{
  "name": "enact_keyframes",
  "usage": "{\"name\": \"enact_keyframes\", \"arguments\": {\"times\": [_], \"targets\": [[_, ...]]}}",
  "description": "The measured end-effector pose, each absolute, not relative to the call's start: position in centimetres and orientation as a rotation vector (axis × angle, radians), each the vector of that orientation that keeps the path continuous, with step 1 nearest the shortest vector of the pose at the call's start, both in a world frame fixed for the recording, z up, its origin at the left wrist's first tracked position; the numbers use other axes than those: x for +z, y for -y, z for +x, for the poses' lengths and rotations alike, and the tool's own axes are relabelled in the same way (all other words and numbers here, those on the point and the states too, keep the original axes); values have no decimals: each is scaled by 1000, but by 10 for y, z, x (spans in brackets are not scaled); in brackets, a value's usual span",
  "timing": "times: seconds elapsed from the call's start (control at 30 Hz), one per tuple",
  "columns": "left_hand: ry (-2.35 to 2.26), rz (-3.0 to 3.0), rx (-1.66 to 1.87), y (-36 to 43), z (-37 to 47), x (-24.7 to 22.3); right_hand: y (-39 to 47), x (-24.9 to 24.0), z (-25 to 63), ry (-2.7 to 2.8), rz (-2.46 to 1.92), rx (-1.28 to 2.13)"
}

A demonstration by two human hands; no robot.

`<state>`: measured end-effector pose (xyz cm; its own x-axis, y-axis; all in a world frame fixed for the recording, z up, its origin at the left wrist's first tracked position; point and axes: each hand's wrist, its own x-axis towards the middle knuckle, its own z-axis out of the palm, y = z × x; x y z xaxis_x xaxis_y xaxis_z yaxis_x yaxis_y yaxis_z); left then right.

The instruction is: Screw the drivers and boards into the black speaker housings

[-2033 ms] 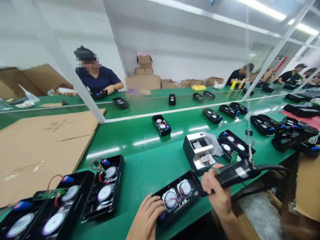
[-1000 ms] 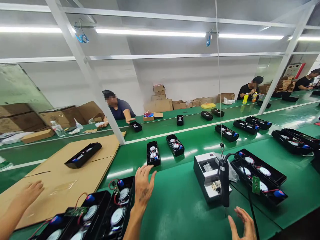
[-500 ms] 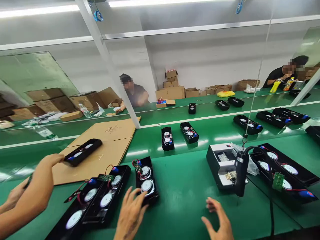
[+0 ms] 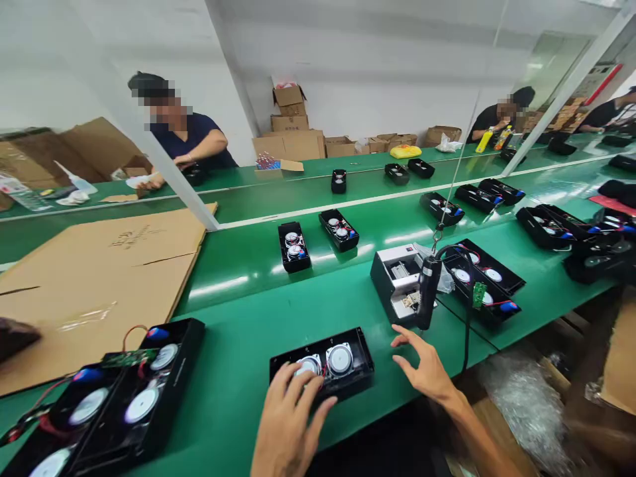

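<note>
On the green bench before me lies a black speaker housing (image 4: 355, 384) with its open side up, two round speakers showing inside. My left hand (image 4: 291, 417) is over its left end, fingers spread above the left speaker and partly hiding it; the thumb stands apart by the near edge. My right hand (image 4: 427, 368) hovers to the right of the housing, thumb and fingers apart, nothing in it. Just beyond it, a black electric screwdriver (image 4: 428, 291) hangs from a wire, in front of a white and black screw feeder (image 4: 392, 278).
Two wired housings (image 4: 169, 391) lie at left beside a flat cardboard sheet (image 4: 149, 245). More housings (image 4: 293, 246) sit on the green belt, and others (image 4: 497, 271) right of the feeder. A co-worker (image 4: 183, 132) sits across. Plastic wrap (image 4: 527, 404) lies below the bench edge.
The housing under my left hand has turned from lengthwise to crosswise and now lies farther from the wired pair. The view has swung right; the neighbouring person's arm has left it.
</note>
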<state>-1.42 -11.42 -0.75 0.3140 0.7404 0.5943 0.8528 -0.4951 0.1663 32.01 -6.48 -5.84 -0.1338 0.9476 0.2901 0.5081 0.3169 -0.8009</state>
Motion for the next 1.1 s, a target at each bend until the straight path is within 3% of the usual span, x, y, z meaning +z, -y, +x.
{"name": "enact_keyframes", "arguments": {"times": [0.17, 0.43, 0.63, 0.73, 0.9, 1.1], "targets": [[1320, -2485, -761, 104, -76, -16, 70, -34, 302, 1745, -1187, 629], [1414, -2504, -1388, 90, -46, -9, 38, -11, 208, 1962, -760, 637], [1644, -2378, -1504, 89, -50, -26, -1, 14, 173, 2327, -744, 1409], [1847, -2422, -1411, 98, -69, -34, -13, 19, 174, 2409, -724, 1575], [1822, -2806, -1152, 103, -87, -33, -6, 24, 184, 2480, -782, 1300], [1893, -2417, -1584, 101, -41, -44, 22, 31, 204, 2707, -899, 603]]}}
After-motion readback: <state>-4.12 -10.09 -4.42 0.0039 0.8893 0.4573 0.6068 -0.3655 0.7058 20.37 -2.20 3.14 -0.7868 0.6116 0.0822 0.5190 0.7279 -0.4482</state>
